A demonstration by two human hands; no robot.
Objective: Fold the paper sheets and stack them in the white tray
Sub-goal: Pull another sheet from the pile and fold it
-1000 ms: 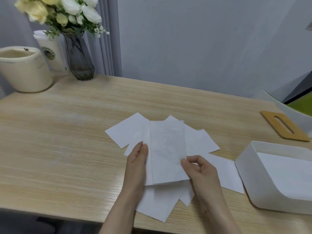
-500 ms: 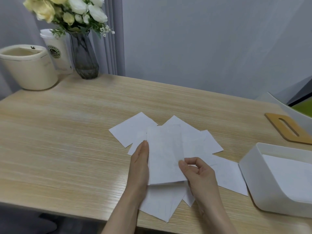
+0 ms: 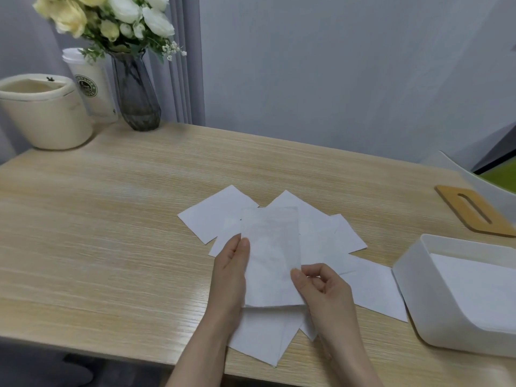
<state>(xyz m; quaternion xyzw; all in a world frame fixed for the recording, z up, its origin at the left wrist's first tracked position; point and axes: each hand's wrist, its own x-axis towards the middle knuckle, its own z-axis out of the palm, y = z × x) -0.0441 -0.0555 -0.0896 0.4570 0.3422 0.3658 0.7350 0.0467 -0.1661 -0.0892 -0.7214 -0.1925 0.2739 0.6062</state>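
Folded sheet held narrow and upright over the loose pile, its lower edge bent over near the wrists, still well short of the tray. Narrower than a second ago: right edge drawn in toward the left, so the fold looks closed rather than half open. Left hand flat along the sheet's left edge, fingers straight, thumb on top, steadying more than gripping. Right hand pinching the sheet's right edge between thumb and forefinger, remaining fingers curled loosely behind; much the same place as half a second back.

Beneath, unfolded sheets fanned across the table, overlapping, one corner poking toward the near edge, one lying just beside the tray. Pile unmoved across the three moments. White tray off to the right, already holding folded paper inside, apart from both hands.

Likely meaning: crease on this sheet near done, perhaps needing one press flat before a carry rightward to the tray. Several sheets left, so task probably somewhere in its first half.

Further out: wooden slotted lid beyond the tray; vase of flowers, paper cup and cream pot at the far left corner.
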